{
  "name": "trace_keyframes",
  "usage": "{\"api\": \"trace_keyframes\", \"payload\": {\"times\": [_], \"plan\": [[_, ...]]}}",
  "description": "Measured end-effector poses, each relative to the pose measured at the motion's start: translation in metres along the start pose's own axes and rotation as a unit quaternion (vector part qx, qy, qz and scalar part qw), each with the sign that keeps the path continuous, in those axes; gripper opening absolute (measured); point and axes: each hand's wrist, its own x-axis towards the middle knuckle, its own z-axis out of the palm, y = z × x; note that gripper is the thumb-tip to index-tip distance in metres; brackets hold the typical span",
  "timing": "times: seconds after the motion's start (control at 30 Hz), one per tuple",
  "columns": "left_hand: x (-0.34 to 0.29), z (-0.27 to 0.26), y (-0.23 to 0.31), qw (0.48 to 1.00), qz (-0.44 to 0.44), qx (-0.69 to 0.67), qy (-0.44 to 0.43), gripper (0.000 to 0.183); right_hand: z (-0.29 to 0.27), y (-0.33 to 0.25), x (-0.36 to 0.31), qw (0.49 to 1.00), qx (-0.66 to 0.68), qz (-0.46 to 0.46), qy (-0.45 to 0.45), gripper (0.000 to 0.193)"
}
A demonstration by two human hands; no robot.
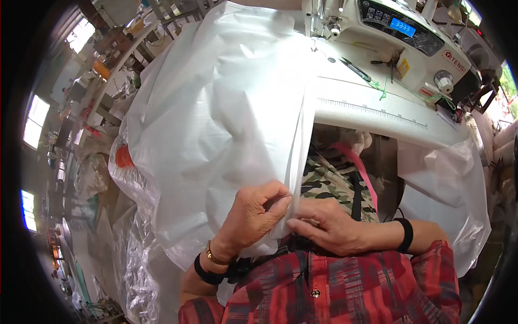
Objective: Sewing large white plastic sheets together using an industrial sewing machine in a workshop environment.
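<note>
A large translucent white plastic sheet (216, 119) drapes from the sewing machine down over my lap. Its long folded right edge runs from near the needle towards my body. My left hand (256, 213) is closed on that edge, thumb and fingers pinched together. Just right of it, my right hand (329, 224) grips the same edge from the other side, its fingers partly hidden behind the folds. The white sewing machine (350, 19) stands at the top, with its presser foot over the far end of the sheet.
Small scissors-like snips (356, 70) with green thread lie on the machine bed. A ruler strip (372, 110) runs along the table's front edge. More clear plastic (442, 183) hangs at the right. Crumpled film (135, 259) lies at the left, near an orange roll (124, 157).
</note>
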Motion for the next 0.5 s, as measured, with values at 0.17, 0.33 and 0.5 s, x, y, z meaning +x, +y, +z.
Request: {"api": "trace_keyframes", "payload": {"times": [0.17,0.33,0.5], "plan": [[0.000,0.003,-0.007,0.998,0.038,0.044,-0.001,0.008,0.014,-0.004,0.001,0.996,-0.077,-0.013,-0.038,0.019],[-0.001,-0.001,-0.007,0.993,0.062,0.098,0.001,0.009,0.020,-0.003,0.003,0.982,-0.168,-0.044,-0.069,0.019],[-0.007,-0.010,-0.010,0.994,0.001,0.111,0.000,0.014,0.029,-0.001,0.014,0.957,-0.256,-0.077,-0.117,0.016]]}}
